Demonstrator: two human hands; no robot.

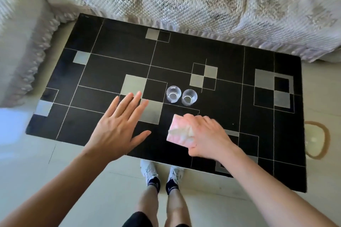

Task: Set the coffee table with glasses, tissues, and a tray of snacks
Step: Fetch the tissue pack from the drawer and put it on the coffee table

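The black coffee table (110, 64) with white lines and grey squares fills the middle of the view. Two clear glasses stand side by side near its centre, the left glass (173, 94) touching or almost touching the right glass (189, 97). My right hand (204, 137) grips a pink tissue pack (178, 131) just in front of the glasses, over the table's near part. My left hand (118, 125) hovers flat over the table to the left of the pack, fingers spread and holding nothing. No snack tray is in view.
A sofa with a quilted, lace-edged cover (203, 0) borders the table's far side and its left end. A round brown-rimmed object (315, 140) lies on the pale tiled floor beyond the table's right end. My feet in white shoes (159, 173) stand at the near edge.
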